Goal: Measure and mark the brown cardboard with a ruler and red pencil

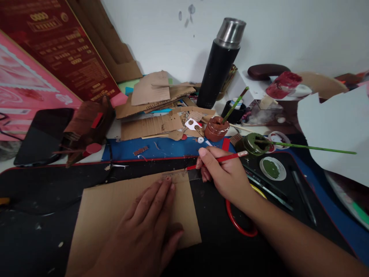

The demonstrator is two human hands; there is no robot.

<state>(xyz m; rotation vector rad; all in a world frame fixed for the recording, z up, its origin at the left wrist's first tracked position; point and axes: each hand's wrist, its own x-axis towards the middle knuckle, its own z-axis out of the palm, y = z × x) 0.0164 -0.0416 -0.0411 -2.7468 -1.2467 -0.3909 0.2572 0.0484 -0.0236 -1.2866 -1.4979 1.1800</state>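
Note:
A brown cardboard sheet (109, 207) lies on the black mat. My left hand (147, 223) rests flat on it, fingers stretched out towards its far edge. Under those fingertips a clear strip, perhaps a ruler (180, 174), runs along that edge; most of it is hard to make out. Pinched in my right hand (223, 175) is a red pencil (230, 157), its tip at the sheet's far right corner and its eraser end pointing right. Beneath my right wrist, red and yellow loop handles (235, 221) partly show.
Behind the mat are cardboard scraps (152, 127), a black thermos (219, 65), a brown paint jar (216, 129) and a green paint jar (253, 144) with sticks in them. A lid with green paint (272, 168) and a pen (304, 198) lie right. A phone (43, 134) leans left.

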